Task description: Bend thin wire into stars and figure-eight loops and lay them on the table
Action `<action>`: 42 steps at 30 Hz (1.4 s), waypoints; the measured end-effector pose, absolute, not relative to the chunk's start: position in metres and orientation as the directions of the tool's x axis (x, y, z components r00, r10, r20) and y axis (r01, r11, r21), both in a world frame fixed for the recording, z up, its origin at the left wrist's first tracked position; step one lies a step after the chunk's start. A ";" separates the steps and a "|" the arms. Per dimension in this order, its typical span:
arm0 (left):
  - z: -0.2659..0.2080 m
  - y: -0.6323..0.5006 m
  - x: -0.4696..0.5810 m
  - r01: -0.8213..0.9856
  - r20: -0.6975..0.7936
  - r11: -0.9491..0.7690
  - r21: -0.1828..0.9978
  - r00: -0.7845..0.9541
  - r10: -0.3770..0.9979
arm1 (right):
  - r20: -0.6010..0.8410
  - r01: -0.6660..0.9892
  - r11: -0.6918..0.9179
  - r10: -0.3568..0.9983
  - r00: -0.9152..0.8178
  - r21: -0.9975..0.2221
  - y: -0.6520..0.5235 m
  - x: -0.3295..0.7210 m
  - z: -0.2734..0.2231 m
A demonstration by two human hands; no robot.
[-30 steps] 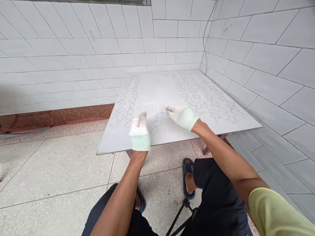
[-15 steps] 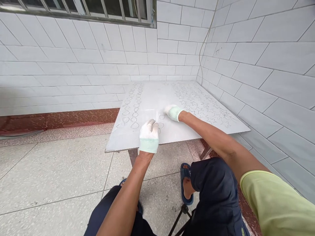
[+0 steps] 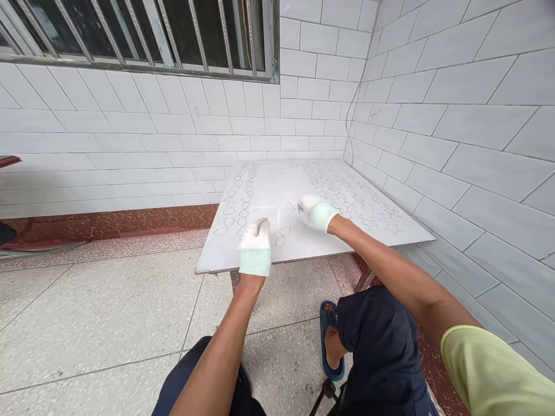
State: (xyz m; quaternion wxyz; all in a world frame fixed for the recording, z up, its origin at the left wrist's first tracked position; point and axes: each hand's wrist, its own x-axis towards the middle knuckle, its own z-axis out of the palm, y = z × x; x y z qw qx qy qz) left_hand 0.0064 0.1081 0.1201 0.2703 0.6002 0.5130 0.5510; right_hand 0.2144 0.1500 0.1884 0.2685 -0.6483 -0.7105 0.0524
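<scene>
The right hand (image 3: pixel 311 212), in a white glove with a mint-green cuff, has its fingers curled in a pinch-like pose; whether anything lies between the fingertips cannot be told, as no tool shows. Its tips point at a short wavy line (image 3: pixel 291 205) just beside them on the white board (image 3: pixel 271 185), an angle that seems chosen to bring the fingers to that spot. The gloved left hand (image 3: pixel 255 249) is over the front edge, its fingers bent inward; what it grips, if anything, and whether it presses on the board, cannot be told, though its place would suit steadying. Between the hands, nearer the front edge, lies a figure-eight outline (image 3: pixel 282 236). Farther out, columns of looped outlines (image 3: pixel 245 205) run along the left side and star outlines (image 3: pixel 362 199) crowd the right, apparently grouped by shape. The board rests on brown legs (image 3: pixel 366 279), set into the corner of the tiled walls (image 3: pixel 477 150), perhaps so the seated person can reach across from the open side.
</scene>
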 end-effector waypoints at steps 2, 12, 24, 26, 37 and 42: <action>0.125 0.104 0.010 0.272 0.320 -0.299 0.915 -0.035 0.947 | 0.317 0.928 0.215 0.942 -0.115 -0.303 0.131 0.201 0.189; 0.119 0.074 -0.010 0.649 0.518 -0.520 0.555 0.220 0.827 | 0.317 0.885 0.445 0.826 -0.465 0.138 0.066 0.146 0.163; 0.120 0.083 -0.043 0.100 0.260 -0.293 0.951 0.260 0.930 | 0.314 0.721 0.394 0.915 -0.252 -0.569 0.066 0.158 0.147; 0.118 0.083 -0.045 0.078 0.239 -0.270 0.960 0.280 0.930 | 0.273 0.628 0.330 0.943 -0.189 -0.705 0.066 0.158 0.143; 0.098 0.093 -0.050 0.160 0.261 -0.326 0.932 0.332 0.906 | 0.129 -0.039 0.128 0.992 -0.005 -0.991 0.074 0.161 0.127; 0.108 0.078 -0.042 0.211 0.313 -0.377 0.902 0.283 0.907 | 0.129 -0.156 0.133 0.991 0.030 -0.979 0.078 0.170 0.121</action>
